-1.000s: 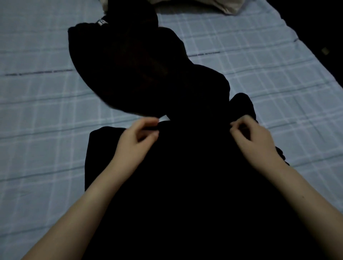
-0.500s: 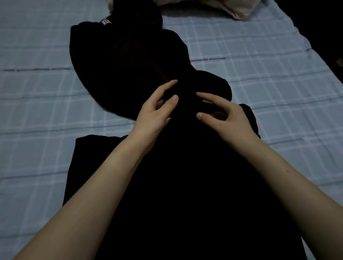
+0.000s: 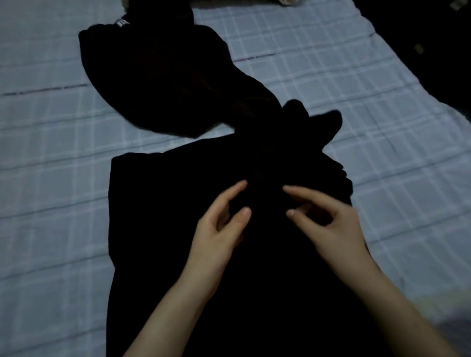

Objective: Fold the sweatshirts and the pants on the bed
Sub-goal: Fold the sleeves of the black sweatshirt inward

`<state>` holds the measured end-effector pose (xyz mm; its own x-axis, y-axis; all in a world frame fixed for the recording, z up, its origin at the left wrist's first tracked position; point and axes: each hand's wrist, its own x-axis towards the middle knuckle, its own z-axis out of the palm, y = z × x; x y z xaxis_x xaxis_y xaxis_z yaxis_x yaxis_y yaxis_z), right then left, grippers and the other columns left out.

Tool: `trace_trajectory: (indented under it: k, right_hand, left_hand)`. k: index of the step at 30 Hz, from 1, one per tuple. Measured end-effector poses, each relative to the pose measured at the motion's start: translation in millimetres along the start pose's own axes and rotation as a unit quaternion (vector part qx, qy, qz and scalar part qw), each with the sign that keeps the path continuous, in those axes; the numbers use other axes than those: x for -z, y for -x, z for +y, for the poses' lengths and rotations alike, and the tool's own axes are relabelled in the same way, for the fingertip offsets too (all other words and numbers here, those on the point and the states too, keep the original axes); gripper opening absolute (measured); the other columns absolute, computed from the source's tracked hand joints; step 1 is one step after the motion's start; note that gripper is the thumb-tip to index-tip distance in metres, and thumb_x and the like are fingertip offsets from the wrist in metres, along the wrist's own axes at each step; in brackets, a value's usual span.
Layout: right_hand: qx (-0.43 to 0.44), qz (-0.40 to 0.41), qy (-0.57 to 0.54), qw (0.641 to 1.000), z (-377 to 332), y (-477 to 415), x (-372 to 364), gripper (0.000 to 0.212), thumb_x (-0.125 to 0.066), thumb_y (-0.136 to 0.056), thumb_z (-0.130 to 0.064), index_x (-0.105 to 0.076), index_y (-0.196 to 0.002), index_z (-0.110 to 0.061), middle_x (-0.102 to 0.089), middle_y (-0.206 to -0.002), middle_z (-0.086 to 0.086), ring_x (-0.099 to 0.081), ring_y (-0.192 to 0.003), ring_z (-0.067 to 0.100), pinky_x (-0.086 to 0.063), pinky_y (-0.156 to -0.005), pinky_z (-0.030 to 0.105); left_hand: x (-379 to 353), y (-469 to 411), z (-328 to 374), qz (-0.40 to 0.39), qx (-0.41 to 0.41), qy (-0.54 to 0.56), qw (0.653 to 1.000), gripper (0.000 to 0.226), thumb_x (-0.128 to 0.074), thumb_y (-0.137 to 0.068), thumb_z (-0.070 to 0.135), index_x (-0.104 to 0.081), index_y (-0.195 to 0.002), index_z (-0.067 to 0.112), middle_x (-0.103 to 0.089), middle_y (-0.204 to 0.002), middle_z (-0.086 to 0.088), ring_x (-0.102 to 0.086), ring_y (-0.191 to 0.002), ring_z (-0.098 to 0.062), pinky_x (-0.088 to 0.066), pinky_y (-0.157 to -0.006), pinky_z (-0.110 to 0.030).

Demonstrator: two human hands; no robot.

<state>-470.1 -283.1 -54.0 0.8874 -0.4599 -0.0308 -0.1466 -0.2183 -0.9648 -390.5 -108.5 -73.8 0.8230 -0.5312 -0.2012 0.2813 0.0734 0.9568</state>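
Observation:
A black garment (image 3: 158, 203) lies spread flat on the bed in front of me, its upper right part bunched into folds (image 3: 313, 132). Beyond it lies a second black garment (image 3: 158, 76), crumpled, with a small white label (image 3: 121, 23) at its far edge. My left hand (image 3: 219, 229) and my right hand (image 3: 331, 224) hover close together over the middle of the near garment. On each hand, forefinger and thumb are spread apart and the fingertips are at the cloth. The dark fabric hides whether any fold lies between them.
The bed (image 3: 382, 102) has a pale blue checked sheet, bare to the left and right of the garments. A light pillow edge (image 3: 288, 2) shows at the top. The bed's right edge (image 3: 433, 84) drops into darkness.
One second ago each hand pinched the garment's top edge, wide apart. They let go, came together at the middle, and now sit nearer to me on the cloth.

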Motion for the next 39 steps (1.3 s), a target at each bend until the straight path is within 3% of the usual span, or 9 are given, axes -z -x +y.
trace_trajectory:
  k: [6,10,14,20,23,27,30,36,39]
  right_hand:
    - [-0.106,0.077,0.009,0.991,58.5,91.3,13.7,0.036,-0.061,-0.089,0.010,-0.077,-0.092,-0.022,-0.076,-0.096,-0.006,-0.069,-0.094,0.003,-0.047,-0.079,0.008]
    - [0.000,0.171,0.148,0.974,53.1,81.6,42.4,0.040,-0.054,-0.091,0.010,-0.072,-0.094,-0.025,-0.071,-0.100,-0.007,-0.064,-0.097,0.000,-0.042,-0.086,0.008]
    - [0.151,0.109,0.236,0.954,21.7,13.7,49.1,0.027,-0.051,-0.096,-0.010,-0.069,-0.116,-0.013,-0.062,-0.124,-0.001,-0.055,-0.118,0.010,-0.038,-0.102,0.020]
    - [0.120,-0.102,0.499,0.852,71.2,-43.0,23.2,0.052,-0.027,-0.103,-0.044,-0.027,-0.155,-0.034,-0.024,-0.163,-0.003,-0.017,-0.151,0.024,-0.013,-0.120,0.049]
    - [0.087,-0.155,0.538,0.824,119.4,-24.0,18.6,0.054,-0.020,-0.105,-0.045,-0.005,-0.156,-0.035,-0.007,-0.166,-0.005,-0.005,-0.153,0.021,-0.007,-0.122,0.045]
    - [0.096,-0.114,0.482,0.863,112.3,-33.5,16.7,0.060,-0.025,-0.097,-0.047,-0.034,-0.153,-0.026,-0.035,-0.158,0.003,-0.034,-0.143,0.028,-0.024,-0.115,0.051]
    - [0.183,-0.061,0.461,0.867,83.9,-63.6,17.0,0.054,-0.040,-0.094,-0.041,-0.052,-0.141,-0.017,-0.054,-0.136,0.013,-0.053,-0.116,0.036,-0.041,-0.097,0.051]
    - [0.171,-0.190,0.515,0.818,67.8,-142.2,-6.2,0.053,-0.042,-0.101,-0.044,-0.035,-0.152,-0.032,-0.041,-0.153,-0.002,-0.033,-0.135,0.030,-0.028,-0.109,0.048]
    - [0.131,-0.234,0.497,0.825,87.3,-142.3,-15.5,0.046,-0.038,-0.102,-0.045,-0.042,-0.147,-0.034,-0.047,-0.144,-0.007,-0.033,-0.127,0.030,-0.031,-0.103,0.045]
  left_hand:
    - [-12.9,74.6,-66.4,-0.032,-0.005,-0.248,0.968,0.052,-0.060,-0.096,0.013,-0.056,-0.123,0.056,-0.047,-0.128,0.041,-0.042,-0.126,0.015,-0.033,-0.100,-0.003]
    - [-6.0,82.5,-64.2,-0.088,-0.038,-0.381,0.920,0.049,-0.056,-0.094,0.001,-0.071,-0.107,0.046,-0.040,-0.144,0.027,-0.031,-0.137,0.007,-0.026,-0.111,-0.014]
    - [-28.5,48.8,-29.9,-0.005,-0.175,-0.441,0.880,0.029,-0.043,-0.097,0.020,-0.068,-0.111,0.025,-0.048,-0.144,0.007,-0.039,-0.137,-0.012,-0.030,-0.114,-0.029]
    - [-42.0,7.3,-83.7,-0.068,-0.041,-0.712,0.698,0.061,-0.013,-0.102,0.051,0.005,-0.156,0.030,0.013,-0.164,-0.007,0.014,-0.151,-0.025,0.007,-0.122,-0.045]
    - [-32.8,11.8,-109.4,-0.081,-0.024,-0.706,0.703,0.060,-0.008,-0.101,0.054,0.009,-0.155,0.034,0.016,-0.164,-0.003,0.018,-0.150,-0.020,0.005,-0.122,-0.045]
    - [-15.8,-1.5,-85.2,-0.061,-0.109,-0.630,0.767,0.053,-0.026,-0.101,0.044,-0.038,-0.149,0.026,-0.027,-0.160,-0.009,-0.024,-0.148,-0.025,-0.016,-0.121,-0.041]
    - [24.1,-36.2,-48.2,0.036,-0.234,-0.666,0.707,0.041,-0.045,-0.095,0.029,-0.062,-0.129,0.013,-0.056,-0.139,-0.013,-0.054,-0.126,-0.033,-0.038,-0.109,-0.049]
    - [95.7,-101.8,-33.6,0.014,-0.024,-0.755,0.656,0.053,-0.042,-0.101,0.042,-0.030,-0.152,0.033,-0.034,-0.157,-0.001,-0.020,-0.149,-0.025,-0.006,-0.120,-0.048]
    - [109.3,-100.7,-51.9,0.015,-0.023,-0.713,0.700,0.049,-0.043,-0.101,0.041,-0.036,-0.149,0.034,-0.038,-0.154,0.002,-0.020,-0.148,-0.021,-0.006,-0.121,-0.046]
